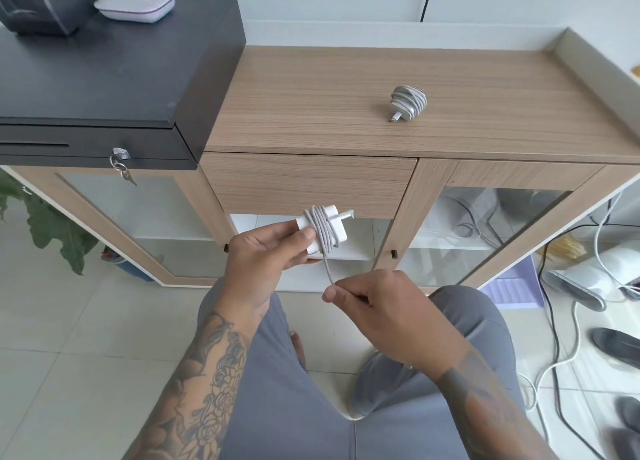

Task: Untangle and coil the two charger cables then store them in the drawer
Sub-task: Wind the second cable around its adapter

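My left hand (263, 251) grips a white charger block (320, 229) with its grey cable wound several times around it, held in front of the closed wooden drawer (308, 184). A short free end of that cable (328, 269) runs down to my right hand (377, 307), which pinches it between thumb and fingers. A second charger (408, 103), with its cable coiled around it, lies on the wooden cabinet top (311, 106), to the right and apart from both hands.
A black cash box (104, 78) with keys in its lock stands on the cabinet's left, a white device (136, 6) on it. Glass cabinet doors flank the drawer. Loose cables, shoes and a white appliance (588, 269) lie on the floor at right; a plant (52, 224) at left.
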